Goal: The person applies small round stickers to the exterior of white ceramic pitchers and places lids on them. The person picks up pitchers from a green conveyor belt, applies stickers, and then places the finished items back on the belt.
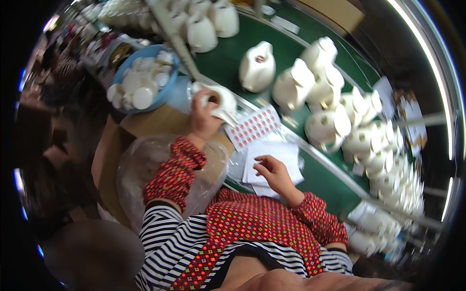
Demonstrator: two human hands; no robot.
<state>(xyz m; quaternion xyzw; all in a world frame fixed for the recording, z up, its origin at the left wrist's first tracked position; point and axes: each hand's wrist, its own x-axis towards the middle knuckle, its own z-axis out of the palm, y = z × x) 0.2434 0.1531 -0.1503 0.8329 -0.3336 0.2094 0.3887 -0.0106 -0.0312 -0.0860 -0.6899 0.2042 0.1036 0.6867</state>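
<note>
My left hand (206, 121) grips a white plastic kettle body (227, 103) that lies tilted on its side, with a round opening facing me. The fingers wrap over its near edge. My right hand (275, 175) hovers above a stack of white paper sheets (286, 157), fingers loosely bent and apart, with nothing visible in them. Between the two hands lies a white sheet of small red stickers (255, 127), close to the kettle body's lower end.
A green conveyor belt (223, 60) with a metal rail carries several white kettle bodies (257, 68). At the left, a blue basin (167, 86) holds white round lids. Below it stands an open cardboard box (109, 145) with a clear plastic bag (145, 167).
</note>
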